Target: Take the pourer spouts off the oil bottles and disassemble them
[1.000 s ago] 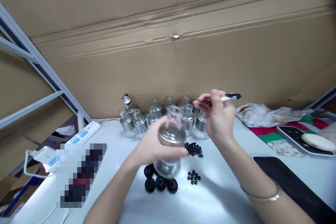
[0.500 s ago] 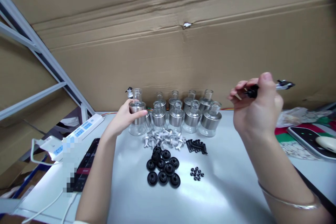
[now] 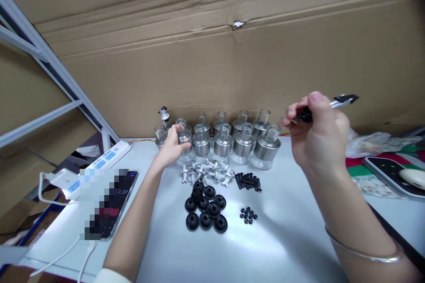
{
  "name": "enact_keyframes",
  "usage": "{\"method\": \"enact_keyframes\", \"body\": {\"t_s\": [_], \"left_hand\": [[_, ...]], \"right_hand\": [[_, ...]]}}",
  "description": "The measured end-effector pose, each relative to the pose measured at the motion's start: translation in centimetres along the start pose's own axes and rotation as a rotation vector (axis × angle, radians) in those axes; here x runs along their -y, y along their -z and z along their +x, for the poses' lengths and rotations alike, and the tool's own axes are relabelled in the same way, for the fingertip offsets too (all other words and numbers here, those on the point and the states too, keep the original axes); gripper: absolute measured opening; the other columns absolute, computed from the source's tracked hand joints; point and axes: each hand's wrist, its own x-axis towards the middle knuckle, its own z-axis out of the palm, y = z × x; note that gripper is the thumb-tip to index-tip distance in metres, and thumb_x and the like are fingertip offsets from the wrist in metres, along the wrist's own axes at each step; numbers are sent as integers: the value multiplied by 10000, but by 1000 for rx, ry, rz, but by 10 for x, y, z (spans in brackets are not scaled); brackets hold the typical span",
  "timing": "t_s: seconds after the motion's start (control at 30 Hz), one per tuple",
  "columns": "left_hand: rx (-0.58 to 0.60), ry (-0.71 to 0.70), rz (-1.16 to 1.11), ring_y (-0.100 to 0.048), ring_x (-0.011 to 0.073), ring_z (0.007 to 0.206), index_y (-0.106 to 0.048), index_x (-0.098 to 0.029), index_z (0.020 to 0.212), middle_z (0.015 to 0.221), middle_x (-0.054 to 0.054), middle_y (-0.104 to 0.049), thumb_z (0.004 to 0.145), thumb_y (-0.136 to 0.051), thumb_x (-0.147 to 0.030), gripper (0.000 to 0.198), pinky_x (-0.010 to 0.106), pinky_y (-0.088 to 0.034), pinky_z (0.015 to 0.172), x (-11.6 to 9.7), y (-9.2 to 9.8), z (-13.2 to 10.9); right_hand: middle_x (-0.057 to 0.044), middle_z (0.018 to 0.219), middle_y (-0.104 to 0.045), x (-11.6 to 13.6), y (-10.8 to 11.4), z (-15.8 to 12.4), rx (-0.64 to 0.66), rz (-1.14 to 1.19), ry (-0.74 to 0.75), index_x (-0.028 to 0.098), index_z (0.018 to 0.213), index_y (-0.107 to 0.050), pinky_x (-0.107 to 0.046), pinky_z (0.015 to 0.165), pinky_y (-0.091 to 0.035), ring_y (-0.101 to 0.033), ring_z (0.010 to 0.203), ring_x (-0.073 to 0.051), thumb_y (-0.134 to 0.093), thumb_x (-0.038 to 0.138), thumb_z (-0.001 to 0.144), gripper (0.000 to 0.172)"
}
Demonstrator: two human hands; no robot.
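My left hand [image 3: 172, 145] is closed around a clear glass bottle [image 3: 184, 135] with a brushed metal band, thumb across the band. Another bottle [image 3: 160, 135] stands just left of it, and behind that one is a bottle topped with a metal pourer spout [image 3: 164, 114] with a black tip. Up on the right, my right hand [image 3: 320, 130] grips a pourer spout [image 3: 343, 101], silver with a black cap. Its black lower end shows between my fingers. To the right of my left hand, several banded bottles [image 3: 223, 141] stand upright in two rows.
In front of the bottles lie grey-white plastic parts [image 3: 207, 171], black pins [image 3: 248, 181], round black stoppers [image 3: 206, 220] and small black rings [image 3: 248, 215]. At left are a phone [image 3: 123, 201] and a power strip [image 3: 109, 157]. A computer mouse [image 3: 413, 177] and plastic bag [image 3: 368, 143] sit at right.
My left hand has shifted right and now grips a bottle farther right; a bottle has come into view at the far left. My right hand has moved slightly left, still holding the pourer spout.
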Motion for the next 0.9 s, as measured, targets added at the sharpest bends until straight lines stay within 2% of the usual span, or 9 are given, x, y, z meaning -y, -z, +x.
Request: {"method": "enact_keyframes", "body": {"t_s": [0.17,0.33,0.5,0.57,0.67,0.7,0.77,0.83,0.9], "left_hand": [[29,15,49,-467,257,1134,-458,-169,997,1116,79,-472,614,-667,-90,443,392,-348,1008,12,-7,3],[29,2,103,-482,283,1131,-460,-166,991,1077,73,-483,590,-682,-89,465,424,-357,1014,17,-9,4],[-51,-71,152,-366,290,1280,-303,-177,1233,1286,134,-365,624,-656,-40,717,438,-279,1092,4,-9,-1],[-92,-121,189,-262,292,1352,-239,-186,1295,1370,156,-276,683,-630,-50,739,443,-218,1128,-8,-8,-8],[-140,-272,343,-151,318,1396,-299,-196,1290,1405,149,-255,757,-615,-100,627,478,-165,1144,-31,-5,-24],[-110,-311,377,-189,320,1382,-336,-201,1270,1393,139,-286,773,-624,-135,579,483,-194,1133,-38,-6,-29],[64,-341,368,-362,300,1285,-389,-216,1227,1301,109,-410,785,-653,-235,515,465,-319,1063,-51,-10,-40],[247,-340,321,-470,278,1172,-407,-224,1213,1222,87,-488,780,-664,-309,511,435,-399,973,-59,-19,-47],[285,-353,329,-522,269,1070,-448,-205,1165,1141,80,-536,778,-645,-292,444,414,-419,899,-64,-30,-51]], "right_hand": [[23,568,-491,0,-4,-6,87,-13,-23,194,614,-531,-259,481,-383,-465,515,-101,-680,314,705,212],[16,621,-506,-3,-5,-9,135,-58,-14,198,598,-534,-272,500,-378,-473,541,-110,-652,302,719,199],[35,635,-479,-10,1,-8,189,-411,-13,198,674,-561,-270,509,-323,-410,530,-104,-661,394,701,221],[40,641,-482,-13,2,-9,269,-550,-13,207,713,-532,-265,512,-321,-400,538,-107,-685,418,667,265],[44,624,-472,-20,1,-13,572,-726,-22,212,697,-496,-258,496,-308,-387,534,-112,-702,434,659,305],[41,624,-476,-22,0,-16,687,-777,-28,210,683,-492,-257,496,-308,-388,539,-114,-705,435,665,311],[39,615,-478,-27,-3,-23,852,-823,-48,209,664,-470,-255,497,-310,-392,544,-116,-706,444,676,333],[45,593,-473,-31,-8,-31,890,-815,-66,215,662,-438,-249,485,-307,-394,531,-114,-713,463,672,370],[53,563,-470,-34,-13,-39,865,-799,-69,222,661,-411,-243,471,-300,-397,510,-112,-713,471,672,391]]}}
